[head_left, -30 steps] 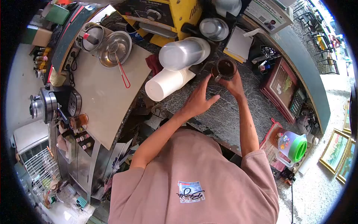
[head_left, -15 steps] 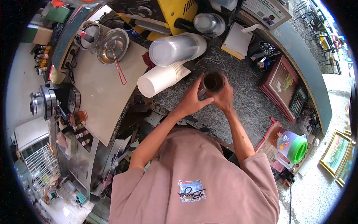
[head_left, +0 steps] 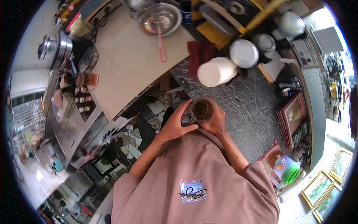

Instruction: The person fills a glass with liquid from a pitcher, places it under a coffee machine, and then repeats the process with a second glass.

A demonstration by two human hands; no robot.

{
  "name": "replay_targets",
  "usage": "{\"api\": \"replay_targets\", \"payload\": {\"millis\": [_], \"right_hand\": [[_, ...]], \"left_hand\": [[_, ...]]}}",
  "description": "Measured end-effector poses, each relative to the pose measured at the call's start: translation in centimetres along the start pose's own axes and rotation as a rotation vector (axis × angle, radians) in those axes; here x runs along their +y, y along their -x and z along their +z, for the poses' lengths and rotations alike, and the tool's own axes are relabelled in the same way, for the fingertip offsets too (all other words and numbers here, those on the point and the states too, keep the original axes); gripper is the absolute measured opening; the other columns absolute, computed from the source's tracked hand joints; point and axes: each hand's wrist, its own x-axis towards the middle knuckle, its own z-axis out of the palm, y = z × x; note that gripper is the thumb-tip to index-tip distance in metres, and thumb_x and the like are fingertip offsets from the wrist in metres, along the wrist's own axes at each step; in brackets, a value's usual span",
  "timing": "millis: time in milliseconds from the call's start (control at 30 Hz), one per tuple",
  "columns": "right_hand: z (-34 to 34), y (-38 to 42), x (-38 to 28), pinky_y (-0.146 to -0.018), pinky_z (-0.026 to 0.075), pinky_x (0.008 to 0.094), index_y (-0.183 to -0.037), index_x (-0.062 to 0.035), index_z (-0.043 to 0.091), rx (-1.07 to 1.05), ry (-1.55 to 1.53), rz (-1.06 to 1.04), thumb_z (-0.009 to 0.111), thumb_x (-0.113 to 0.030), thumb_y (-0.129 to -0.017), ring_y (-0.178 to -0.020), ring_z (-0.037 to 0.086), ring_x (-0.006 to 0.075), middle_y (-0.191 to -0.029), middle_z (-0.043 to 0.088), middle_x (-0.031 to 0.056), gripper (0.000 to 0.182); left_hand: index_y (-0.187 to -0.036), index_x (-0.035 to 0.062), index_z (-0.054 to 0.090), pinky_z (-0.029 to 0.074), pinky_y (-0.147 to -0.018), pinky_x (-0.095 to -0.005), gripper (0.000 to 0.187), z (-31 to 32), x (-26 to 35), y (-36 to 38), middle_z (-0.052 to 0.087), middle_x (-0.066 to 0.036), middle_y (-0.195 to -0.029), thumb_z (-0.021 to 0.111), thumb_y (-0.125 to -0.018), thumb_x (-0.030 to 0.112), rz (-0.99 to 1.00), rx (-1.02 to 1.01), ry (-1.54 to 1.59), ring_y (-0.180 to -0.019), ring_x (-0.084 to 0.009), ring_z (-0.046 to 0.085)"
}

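Note:
A glass mug [head_left: 202, 110] of dark liquid is between my two hands, in front of my chest at the counter's near edge. My right hand [head_left: 217, 121] wraps its right side. From the left, my left hand [head_left: 173, 124] curves round it, fingertips and thumb reaching the glass, with what looks like a handle showing in the gap. The mug's lower part is hidden. Beyond it on the dark marbled counter [head_left: 251, 112] lie a stack of white cups [head_left: 214, 72] and a stack of clear lids or cups [head_left: 244, 54].
To the left, a beige counter [head_left: 126, 63] carries a steel bowl [head_left: 173, 20] with a red-handled strainer [head_left: 162, 48]. A coffee machine [head_left: 61, 52] stands farther left. On the right are dark red menus [head_left: 289, 117] and a green-lidded pitcher [head_left: 285, 168].
The view has swung left, so the counters and stacks appear shifted right. Both hands have drawn the mug nearer to my body.

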Motion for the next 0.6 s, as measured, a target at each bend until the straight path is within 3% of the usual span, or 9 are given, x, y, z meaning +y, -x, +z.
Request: {"api": "replay_targets", "payload": {"millis": [167, 367, 433, 600], "right_hand": [[4.6, -2.9, -4.1, -0.093, 0.054, 0.0468, -0.133, -0.0042, 0.054, -0.156, 0.036, -0.106, 0.085, -0.03, -0.072, -0.114, 0.065, 0.0378, -0.122, 0.067, 0.0187, 0.073], [11.3, -6.9, -9.9, -0.094, 0.054, 0.045, -0.13, -0.0038, 0.057, -0.229, -0.01, -0.214, 0.086, -0.031, -0.072, -0.114, 0.066, 0.0362, -0.122, 0.068, 0.0178, 0.07], [13.8, -8.2, -11.5, -0.095, 0.054, 0.0406, -0.129, -0.0042, 0.058, -0.214, -0.028, -0.278, 0.087, -0.022, -0.066, -0.112, 0.067, 0.0335, -0.125, 0.067, 0.0154, 0.072], [19.4, -11.0, -16.0, -0.093, 0.055, 0.0416, -0.127, -0.0027, 0.06, -0.292, -0.057, -0.37, 0.088, -0.028, -0.07, -0.11, 0.068, 0.0325, -0.118, 0.07, 0.0156, 0.067]], "left_hand": [[-0.156, 0.0065, 0.031, 0.041, -0.113, -0.0448, 0.096, -4.7, -2.2, 2.8, 0.039, -0.016, -0.155, 0.084, -0.079, 0.026, 0.038, 0.148, -0.012, -0.141, -0.0303, 0.042], [-0.155, 0.0055, 0.032, 0.033, -0.119, -0.0426, 0.096, -11.4, -4.0, 5.8, 0.039, -0.019, -0.155, 0.084, -0.077, 0.026, 0.088, 0.311, -0.008, -0.145, -0.0336, 0.038], [-0.155, 0.0051, 0.032, 0.031, -0.12, -0.0423, 0.095, -13.7, -4.5, 6.8, 0.039, -0.019, -0.155, 0.083, -0.077, 0.024, 0.092, 0.352, 0.011, -0.145, -0.034, 0.037], [-0.156, 0.0051, 0.027, 0.032, -0.119, -0.0422, 0.095, -18.8, -6.7, 9.0, 0.036, -0.02, -0.156, 0.079, -0.077, 0.016, 0.106, 0.471, -0.029, -0.145, -0.0347, 0.037]]}}
